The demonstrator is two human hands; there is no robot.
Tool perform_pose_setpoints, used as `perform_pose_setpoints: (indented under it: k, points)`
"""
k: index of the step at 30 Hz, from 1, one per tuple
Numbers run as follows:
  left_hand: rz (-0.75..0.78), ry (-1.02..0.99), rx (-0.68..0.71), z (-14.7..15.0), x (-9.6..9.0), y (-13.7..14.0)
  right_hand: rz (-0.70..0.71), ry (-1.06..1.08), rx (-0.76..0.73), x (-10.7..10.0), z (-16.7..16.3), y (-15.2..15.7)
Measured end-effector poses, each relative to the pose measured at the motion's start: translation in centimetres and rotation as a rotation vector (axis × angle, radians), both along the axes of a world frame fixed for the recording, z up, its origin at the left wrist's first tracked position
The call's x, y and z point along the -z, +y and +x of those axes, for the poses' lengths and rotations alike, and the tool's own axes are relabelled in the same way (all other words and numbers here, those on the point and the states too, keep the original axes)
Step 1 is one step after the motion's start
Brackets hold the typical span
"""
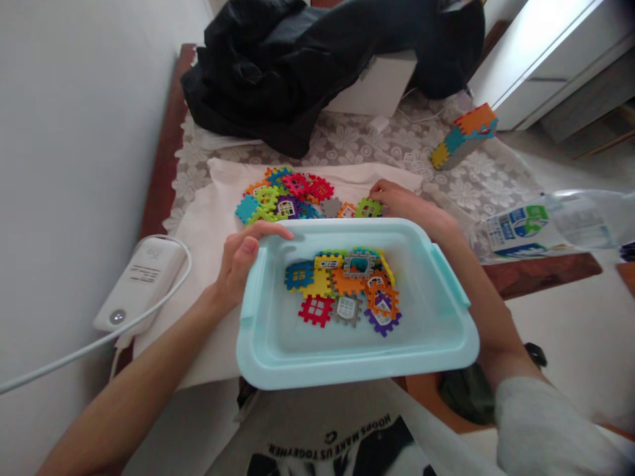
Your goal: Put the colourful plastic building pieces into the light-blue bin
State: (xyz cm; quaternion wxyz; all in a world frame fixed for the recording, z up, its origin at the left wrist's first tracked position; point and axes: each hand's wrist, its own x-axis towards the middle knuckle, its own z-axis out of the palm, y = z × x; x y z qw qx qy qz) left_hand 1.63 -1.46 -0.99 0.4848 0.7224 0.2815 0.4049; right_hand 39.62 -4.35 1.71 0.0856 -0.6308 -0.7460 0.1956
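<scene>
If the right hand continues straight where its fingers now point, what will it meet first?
Most likely the light green piece, which the right hand seems to touch; beyond it lies an orange piece, though depth is unclear.

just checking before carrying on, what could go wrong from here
Only the left hand grips the bin, near one corner, so it might tip and spill the loose pieces inside.

The bottle is close to the table edge, near the right forearm; a sweep of that arm could knock it off.

The bin's far rim hides part of the pile, so the bin could bump pieces there.
</scene>
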Motion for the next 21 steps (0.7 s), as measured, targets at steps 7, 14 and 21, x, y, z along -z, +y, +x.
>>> perform_pose_setpoints:
  k: [7, 14, 21]
  points:
    - [0.003, -0.004, 0.013, 0.0, -0.1, 0.0, -0.08, 0.071, 0.034, -1.0, -1.2, -0.7]
    - [0.019, 0.0, 0.015, 0.0, -0.2, 0.0, -0.059, 0.186, -0.007, -0.9, -1.1, -0.9]
    - [0.029, -0.003, 0.015, 0.2, -0.3, 0.1, -0.109, 0.392, -0.03, 0.2, -0.1, 0.2]
